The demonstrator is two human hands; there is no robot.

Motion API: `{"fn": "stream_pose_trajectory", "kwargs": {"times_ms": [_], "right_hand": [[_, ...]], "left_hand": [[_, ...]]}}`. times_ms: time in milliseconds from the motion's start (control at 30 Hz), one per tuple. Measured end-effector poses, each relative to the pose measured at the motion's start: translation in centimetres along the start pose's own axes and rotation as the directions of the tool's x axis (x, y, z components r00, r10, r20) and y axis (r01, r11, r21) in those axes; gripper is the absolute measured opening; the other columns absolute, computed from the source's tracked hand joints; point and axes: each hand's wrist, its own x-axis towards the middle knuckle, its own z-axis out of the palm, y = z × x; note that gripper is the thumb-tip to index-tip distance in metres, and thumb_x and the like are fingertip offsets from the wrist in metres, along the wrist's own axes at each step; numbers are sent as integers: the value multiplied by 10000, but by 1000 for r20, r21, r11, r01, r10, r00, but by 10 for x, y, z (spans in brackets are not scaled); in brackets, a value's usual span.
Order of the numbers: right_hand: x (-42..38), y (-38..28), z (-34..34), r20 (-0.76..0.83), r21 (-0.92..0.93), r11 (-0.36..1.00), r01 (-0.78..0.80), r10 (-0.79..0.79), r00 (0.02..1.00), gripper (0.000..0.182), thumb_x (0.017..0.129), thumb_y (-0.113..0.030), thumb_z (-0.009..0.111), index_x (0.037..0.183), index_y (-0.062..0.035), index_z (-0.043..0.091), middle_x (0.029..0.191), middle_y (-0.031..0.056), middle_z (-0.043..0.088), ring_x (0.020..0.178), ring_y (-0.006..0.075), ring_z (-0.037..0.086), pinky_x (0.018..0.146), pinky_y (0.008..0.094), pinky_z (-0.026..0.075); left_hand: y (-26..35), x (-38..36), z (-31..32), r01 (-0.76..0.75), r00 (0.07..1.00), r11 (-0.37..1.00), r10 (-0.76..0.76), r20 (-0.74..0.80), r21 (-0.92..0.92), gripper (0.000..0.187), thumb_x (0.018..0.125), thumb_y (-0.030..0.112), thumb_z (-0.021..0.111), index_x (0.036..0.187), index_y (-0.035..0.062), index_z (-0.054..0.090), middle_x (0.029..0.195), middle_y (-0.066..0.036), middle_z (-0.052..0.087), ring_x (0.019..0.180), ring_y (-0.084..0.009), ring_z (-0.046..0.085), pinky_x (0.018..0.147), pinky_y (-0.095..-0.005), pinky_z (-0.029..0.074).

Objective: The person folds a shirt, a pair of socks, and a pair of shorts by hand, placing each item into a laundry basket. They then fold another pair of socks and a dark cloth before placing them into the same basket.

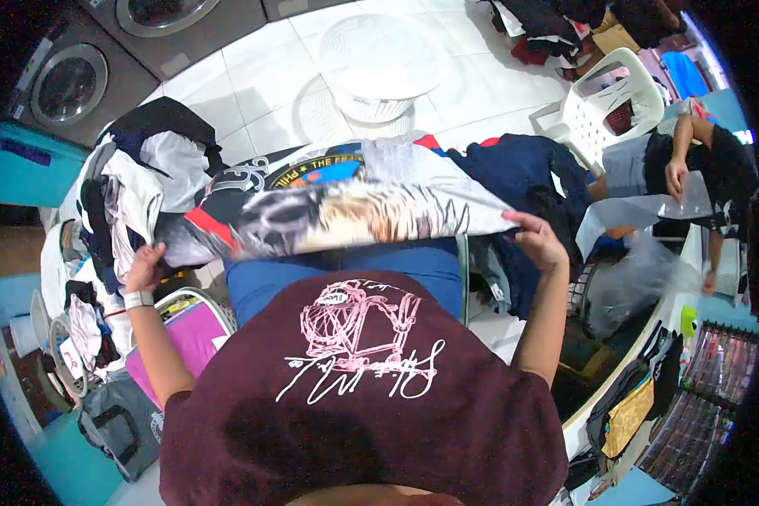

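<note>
Stretched lengthwise between left hand [146, 268] and right hand [541, 243]: printed cloth [337, 218], equally near both. Held at each end in closed pinch.

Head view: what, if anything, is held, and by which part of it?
A white, grey and tan printed cloth, by its near edge: left hand at the left end, right hand at the right.

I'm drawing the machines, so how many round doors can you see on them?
2: one round door at the upper left, another round door to its right, cut off at the top. More may be out of view.
</note>
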Motion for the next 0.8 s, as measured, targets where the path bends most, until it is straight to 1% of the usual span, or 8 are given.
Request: {"fn": "stream_pose_trajectory", "kwargs": {"times_ms": [33,67,133,233,400,500,600,800], "right_hand": [[0,18,2,-21,72,997,22,-21,1000,424,677,-34,579,1101,-12,566,1007,37,597,948,109,531,840,221,390],[-1,29,6,-45,141,989,46,-40,998,388,716,-68,613,1098,-17,568,968,26,604,889,97,540,800,221,406],[-1,41,11,-89,223,975,-21,42,995,335,764,-121,635,1080,-23,577,920,20,607,831,86,534,758,220,410],[3,48,13,-206,148,986,72,-40,978,261,760,-77,640,1012,-18,602,932,35,608,836,107,542,762,230,413],[1,62,0,-138,193,976,98,-72,988,237,754,-53,639,988,-30,612,932,22,614,840,110,546,772,236,414],[6,80,0,-117,26,999,-22,25,993,198,747,-8,623,943,-38,624,912,16,626,842,108,558,782,233,419],[14,96,16,-136,-82,991,-104,93,986,177,740,30,600,894,-50,635,869,-2,631,806,92,552,767,221,413],[30,103,28,-3,-103,979,-174,174,985,126,789,-48,582,909,-62,617,722,-53,563,576,34,458,541,174,376]], "left_hand": [[-28,10,-4,-63,998,994,61,17,95,203,797,266,640,744,126,503,537,67,394,354,-71,336,336,-221,256],[1,-20,18,-24,998,947,3,66,319,289,819,322,584,810,36,551,796,-26,508,733,-124,456,715,-258,394],[-7,-31,37,9,998,991,0,70,-131,316,823,325,581,894,17,576,868,-40,541,788,-128,482,789,-247,389],[-18,-14,40,-193,943,980,170,-285,-54,255,832,252,596,968,37,575,858,3,587,753,-64,511,634,-201,413],[-26,11,14,-403,886,914,381,-264,-33,292,853,276,553,956,4,578,837,2,576,752,-79,491,685,-222,402],[-41,30,6,-247,922,653,387,-34,716,324,824,277,552,1009,12,572,821,-136,620,787,-226,591,719,-320,442],[-20,26,51,-181,922,639,374,-96,747,351,823,240,581,1066,-11,543,887,-154,620,810,-247,602,702,-308,458],[82,18,212,-705,640,502,755,145,502,283,808,201,587,1017,10,580,944,-171,589,849,-281,580,757,-335,449]]}}
